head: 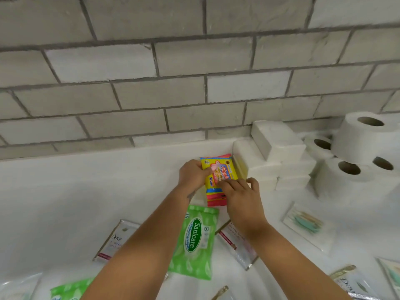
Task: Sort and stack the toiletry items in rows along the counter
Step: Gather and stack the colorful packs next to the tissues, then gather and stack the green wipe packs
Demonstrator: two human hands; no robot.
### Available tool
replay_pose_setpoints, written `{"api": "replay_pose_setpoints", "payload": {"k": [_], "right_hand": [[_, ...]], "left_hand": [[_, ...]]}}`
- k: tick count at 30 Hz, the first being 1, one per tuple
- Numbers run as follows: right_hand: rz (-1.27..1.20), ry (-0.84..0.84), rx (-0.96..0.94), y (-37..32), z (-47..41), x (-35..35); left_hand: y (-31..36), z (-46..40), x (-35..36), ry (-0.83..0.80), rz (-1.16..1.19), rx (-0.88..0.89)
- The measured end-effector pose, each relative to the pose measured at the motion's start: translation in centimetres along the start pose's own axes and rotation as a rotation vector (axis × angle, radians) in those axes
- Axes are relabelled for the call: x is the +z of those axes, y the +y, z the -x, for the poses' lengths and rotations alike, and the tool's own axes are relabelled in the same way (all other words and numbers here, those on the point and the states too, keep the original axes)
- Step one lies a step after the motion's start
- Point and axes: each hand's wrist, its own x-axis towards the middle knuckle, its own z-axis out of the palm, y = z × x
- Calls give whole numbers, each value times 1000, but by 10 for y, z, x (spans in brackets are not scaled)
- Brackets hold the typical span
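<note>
Fingers (213, 169) gripping yellow wipes pack (218, 169), white counter (86, 191)

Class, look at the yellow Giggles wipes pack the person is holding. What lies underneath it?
Under the yellow Giggles pack sit more packs with pink and red edges, stacked on the white counter. Both hands, left and right, cover parts, so their number is unclear.

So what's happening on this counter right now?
A person is tidying toiletries. Both the left hand and the right hand are on a stack of yellow and pink wipes packs, beside the stacked white tissue packs and toilet paper rolls. A green Sanicare wipes pack and Dove packets lie unsorted nearer the person.
</note>
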Motion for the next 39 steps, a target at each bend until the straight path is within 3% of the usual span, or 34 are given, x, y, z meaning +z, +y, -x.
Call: {"api": "replay_pose_setpoints", "payload": {"k": [10, 23, 33, 39], "right_hand": [[-13, 27, -21, 3, -4, 12], [36, -52, -20, 6, -3, 19], [-64, -1, 69, -10, 11, -8], [-155, -24, 116, -25, 28, -22]], "left_hand": [[-5, -2, 8, 33, -242, 123], [-5, 11, -6, 81, -291, 93], [-31, 63, -49, -109, -519, 74], [-51, 110, -50, -282, -654, 304]]}}
